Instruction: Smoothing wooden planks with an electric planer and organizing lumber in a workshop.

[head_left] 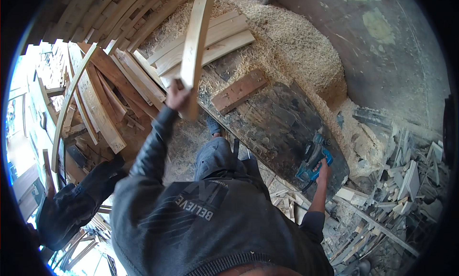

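My left hand [178, 95] is closed around the lower part of a pale wooden plank [196, 39], whose far end points away from me. Beneath the plank's far part, several light boards [229, 37] lie at the far end of the dark, worn workbench [282, 125]. My right hand [323, 172] grips the handle of a blue power planer [311, 161], which rests on the right end of the bench. Between the two hands, a reddish-brown wooden block [240, 91] lies across the bench top.
Wood shavings [301, 46] are heaped behind the bench against a grey wall [401, 51]. Curved stacked timber [114, 13] and leaning planks [95, 99] stand at the far left. Offcuts [401, 190] litter the right. Someone in dark clothing [79, 204] appears partly at the left.
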`<state>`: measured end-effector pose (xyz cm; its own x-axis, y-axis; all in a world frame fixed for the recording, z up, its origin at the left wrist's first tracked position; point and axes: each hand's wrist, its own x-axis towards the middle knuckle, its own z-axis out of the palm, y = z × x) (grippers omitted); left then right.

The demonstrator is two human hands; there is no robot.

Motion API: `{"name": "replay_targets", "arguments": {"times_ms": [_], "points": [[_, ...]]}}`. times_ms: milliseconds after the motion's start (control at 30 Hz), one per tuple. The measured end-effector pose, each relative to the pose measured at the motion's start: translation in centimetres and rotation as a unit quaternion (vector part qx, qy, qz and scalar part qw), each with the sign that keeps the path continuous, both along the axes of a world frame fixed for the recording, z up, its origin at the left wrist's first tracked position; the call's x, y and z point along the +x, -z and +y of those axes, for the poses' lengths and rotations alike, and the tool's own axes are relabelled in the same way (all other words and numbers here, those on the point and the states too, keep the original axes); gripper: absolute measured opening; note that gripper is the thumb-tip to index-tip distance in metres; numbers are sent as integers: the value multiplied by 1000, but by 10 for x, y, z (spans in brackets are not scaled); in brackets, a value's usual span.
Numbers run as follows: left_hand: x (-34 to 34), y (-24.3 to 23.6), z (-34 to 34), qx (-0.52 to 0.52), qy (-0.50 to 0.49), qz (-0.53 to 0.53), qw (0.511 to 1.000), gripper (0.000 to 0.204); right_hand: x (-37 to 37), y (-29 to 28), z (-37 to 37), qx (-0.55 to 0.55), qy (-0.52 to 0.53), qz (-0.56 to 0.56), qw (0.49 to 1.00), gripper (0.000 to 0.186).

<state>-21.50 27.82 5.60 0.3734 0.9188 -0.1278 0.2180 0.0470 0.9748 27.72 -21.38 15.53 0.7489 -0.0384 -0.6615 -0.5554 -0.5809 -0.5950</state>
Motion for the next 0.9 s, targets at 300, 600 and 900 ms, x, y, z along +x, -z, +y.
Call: {"name": "replay_targets", "arguments": {"times_ms": [300,600,900], "points": [[174,25,-318,-149,-61,-127,979,92,51,25,-57,34,-188,-30,981,15],[291,57,-505,-107,-189,300,929,128,73,32,-107,109,-307,-66,943,17],[309,46,-424,143,-52,450,880,109,46,44,-176,47,-442,-157,882,20]]}}
